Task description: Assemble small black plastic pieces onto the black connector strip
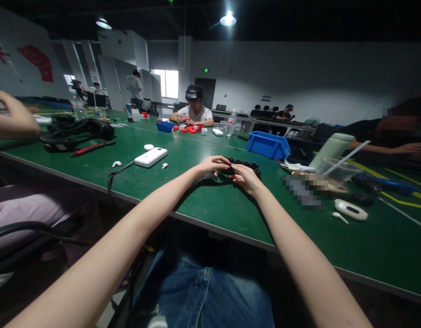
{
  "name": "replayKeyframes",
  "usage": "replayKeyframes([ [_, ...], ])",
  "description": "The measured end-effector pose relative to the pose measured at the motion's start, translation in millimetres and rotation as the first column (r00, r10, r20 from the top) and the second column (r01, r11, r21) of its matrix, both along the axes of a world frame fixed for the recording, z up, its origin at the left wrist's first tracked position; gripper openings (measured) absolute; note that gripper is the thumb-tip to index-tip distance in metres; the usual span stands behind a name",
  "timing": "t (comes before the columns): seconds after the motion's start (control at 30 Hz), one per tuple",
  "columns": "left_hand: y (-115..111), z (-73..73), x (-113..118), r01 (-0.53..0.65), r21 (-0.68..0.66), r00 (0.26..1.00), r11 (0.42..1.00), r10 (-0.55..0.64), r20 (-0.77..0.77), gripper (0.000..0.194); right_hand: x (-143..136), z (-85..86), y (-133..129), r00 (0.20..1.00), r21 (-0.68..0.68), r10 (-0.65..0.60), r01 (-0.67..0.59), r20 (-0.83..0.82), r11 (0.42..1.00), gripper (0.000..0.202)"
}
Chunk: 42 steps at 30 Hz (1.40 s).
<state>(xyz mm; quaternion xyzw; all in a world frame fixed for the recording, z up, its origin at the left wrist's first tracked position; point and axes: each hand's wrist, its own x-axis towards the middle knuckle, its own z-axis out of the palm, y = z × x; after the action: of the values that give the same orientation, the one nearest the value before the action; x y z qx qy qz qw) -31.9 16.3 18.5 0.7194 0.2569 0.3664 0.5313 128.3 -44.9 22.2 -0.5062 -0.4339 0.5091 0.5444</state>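
My left hand [214, 165] and my right hand [247, 177] meet over the green table, fingertips bent in toward each other. Between them is a small black piece, gripped by the fingers of both hands; its exact shape is too dark and small to make out. Just behind my right hand lies a heap of small, spiky-looking black pieces [254, 167], partly covered by the fingers. A dark strap or cable [212, 178] rests on the table under my left hand.
A blue bin [268, 145] stands behind the heap. To the right are a green tumbler [331, 151], a plastic cup [343, 173] and an earbud case [351, 210]. A white power bank [151, 157] lies left. Across the table, a person handles red pieces [191, 129].
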Motion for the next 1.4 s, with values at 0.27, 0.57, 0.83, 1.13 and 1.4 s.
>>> replayKeyframes([
  [0.27, 6.4, -5.5, 3.8, -0.034, -0.034, 0.999, 0.999, 0.035, 0.021, 0.044, -1.1, 0.6, 0.4, 0.998, -0.023, -0.029, 0.027, -0.055, 0.999, 0.011],
  [0.57, 7.0, -4.9, 5.0, -0.047, -0.026, 0.999, 0.999, 0.047, 0.028, 0.049, -0.9, -1.9, 2.3, 0.998, 0.003, -0.028, 0.028, -0.053, 1.000, 0.014],
  [0.83, 7.7, -6.1, 3.7, 0.001, -0.047, 0.999, 0.999, 0.001, 0.050, 0.053, 2.3, -5.5, 3.2, 0.998, 0.055, 0.005, -0.002, -0.057, 0.998, 0.005],
  [1.13, 2.5, -3.7, 5.3, 0.021, -0.142, 0.995, 0.990, -0.007, 0.101, 0.060, 4.8, -12.0, 7.6, 0.998, 0.128, -0.023, 0.032, -0.064, 0.991, 0.015],
  [1.4, 4.7, -5.7, 5.7, 0.061, -0.233, 0.993, 0.971, -0.037, 0.108, 0.050, 8.8, -13.0, 13.8, 0.996, 0.179, -0.061, 0.073, -0.069, 0.981, 0.019],
])
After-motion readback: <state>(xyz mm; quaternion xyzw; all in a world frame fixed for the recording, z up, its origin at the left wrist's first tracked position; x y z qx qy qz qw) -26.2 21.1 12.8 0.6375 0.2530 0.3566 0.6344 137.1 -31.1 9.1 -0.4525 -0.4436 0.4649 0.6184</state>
